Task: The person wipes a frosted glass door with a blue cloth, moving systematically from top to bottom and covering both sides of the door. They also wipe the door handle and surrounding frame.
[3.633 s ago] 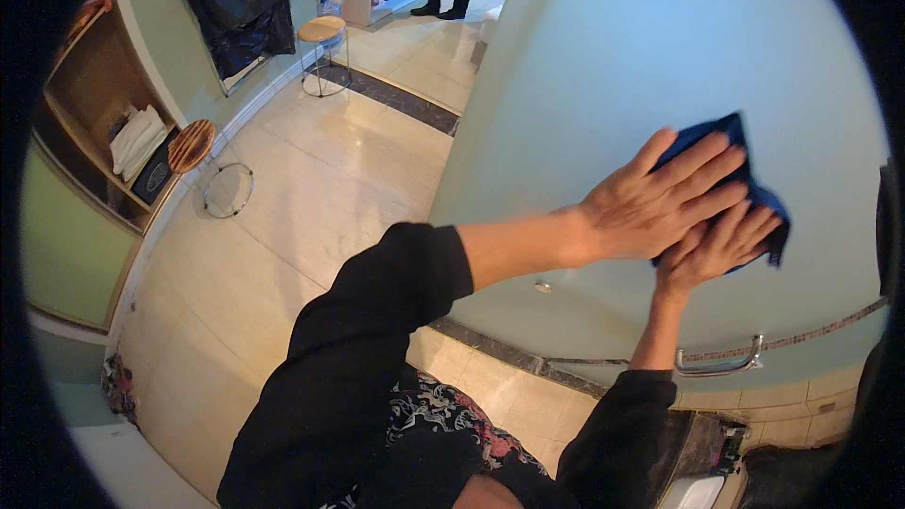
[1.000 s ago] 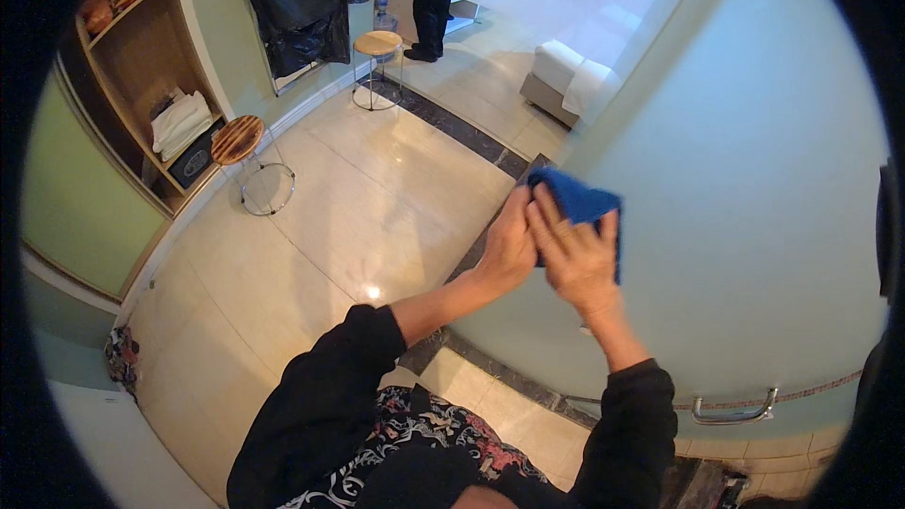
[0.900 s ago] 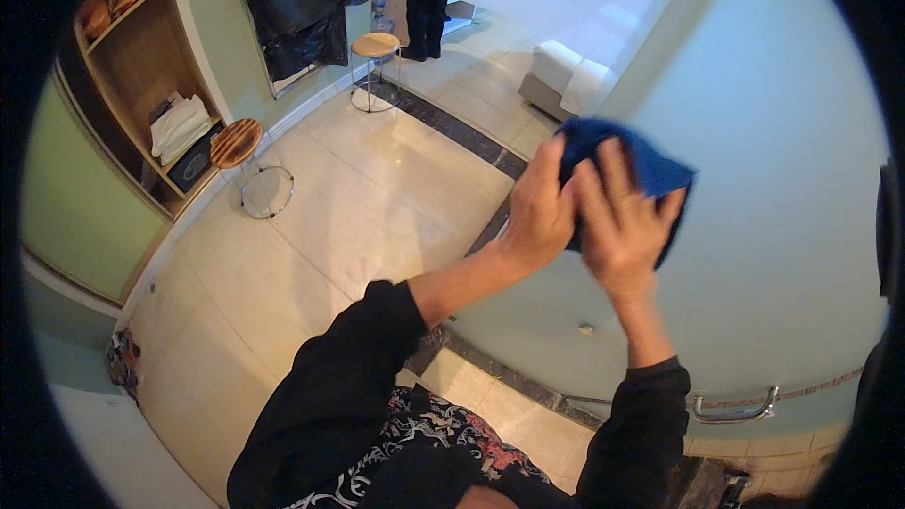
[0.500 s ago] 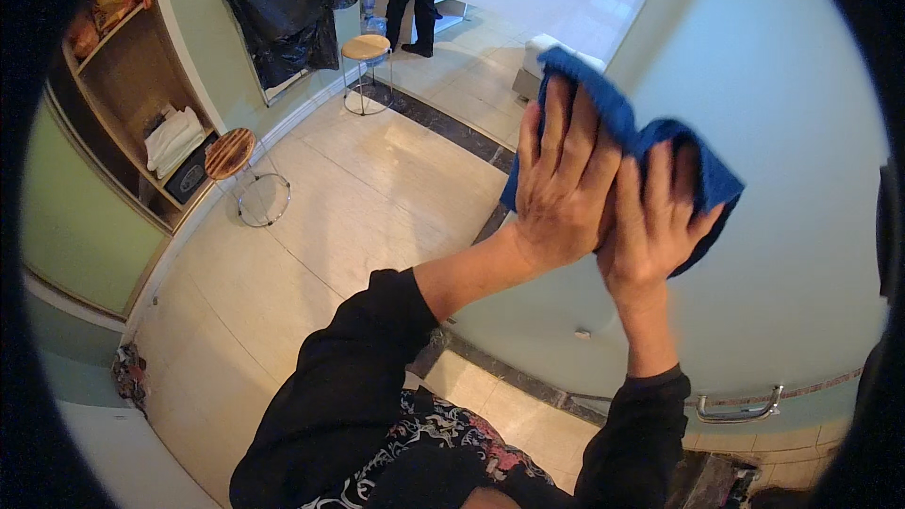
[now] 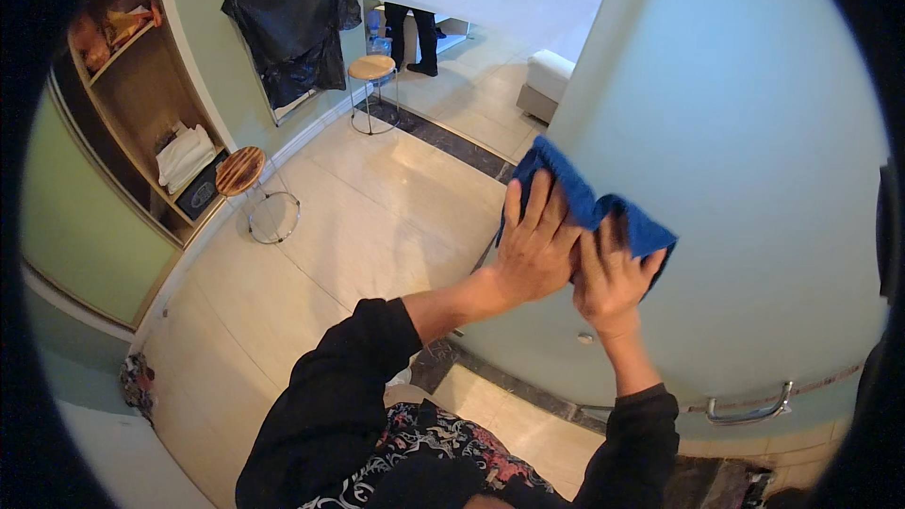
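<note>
Both my hands press a blue cloth (image 5: pixel 560 179) against a pale, frosted, curved panel (image 5: pixel 745 179). My left hand (image 5: pixel 535 250) lies on the cloth's left part, fingers stretched upward over it. Right beside it, my right hand (image 5: pixel 608 273) holds the right part, its fingers a little bent and the cloth bunched around them. The two hands touch or nearly touch. The palms and the cloth's underside are hidden. Black sleeves cover both forearms up to the wrists.
A metal handle (image 5: pixel 751 410) and a small round knob (image 5: pixel 584 338) sit low on the panel. Two round stools (image 5: pixel 240 171) stand by the left wall, near an open shelf unit (image 5: pixel 132 94). Black plastic (image 5: pixel 294 24) covers a wall frame. Another person's legs (image 5: pixel 412 38) show at the back.
Both hands and the blue cloth have slid down and slightly left across the panel. My view has shifted a little, showing the grey-white bench at the back more fully.
</note>
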A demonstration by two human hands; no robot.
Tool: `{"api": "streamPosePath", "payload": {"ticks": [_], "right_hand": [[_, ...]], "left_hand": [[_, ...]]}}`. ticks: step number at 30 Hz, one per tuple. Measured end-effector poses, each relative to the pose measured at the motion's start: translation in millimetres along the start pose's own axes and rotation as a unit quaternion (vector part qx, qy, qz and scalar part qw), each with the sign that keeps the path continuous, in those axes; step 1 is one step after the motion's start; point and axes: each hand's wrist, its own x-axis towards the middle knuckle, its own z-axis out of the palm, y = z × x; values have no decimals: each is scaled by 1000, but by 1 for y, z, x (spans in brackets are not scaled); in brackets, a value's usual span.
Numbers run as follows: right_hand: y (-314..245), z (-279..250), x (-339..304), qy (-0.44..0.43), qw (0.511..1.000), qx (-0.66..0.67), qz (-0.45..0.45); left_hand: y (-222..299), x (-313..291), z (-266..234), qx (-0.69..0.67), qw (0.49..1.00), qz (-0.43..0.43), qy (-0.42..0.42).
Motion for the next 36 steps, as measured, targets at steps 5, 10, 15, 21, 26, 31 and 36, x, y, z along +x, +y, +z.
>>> {"api": "streamPosePath", "payload": {"ticks": [5,10,15,21,26,31,36], "right_hand": [[36,-32,61,95,990,-104,11],[83,-68,98,184,971,-154,8],[93,-69,90,226,965,-131,34],[83,-66,47,156,974,-158,52],[68,-49,-13,95,980,-160,75],[54,-31,-75,51,989,-116,77],[48,-31,-97,8,994,-91,58]], "left_hand": [[22,99,-3,9,992,61,107],[58,176,-1,-42,972,127,193],[74,174,9,-61,971,124,196],[81,134,20,-33,981,117,152],[82,79,31,-14,990,95,106],[77,17,45,-6,994,94,52],[69,-16,46,-8,994,113,7]]}}
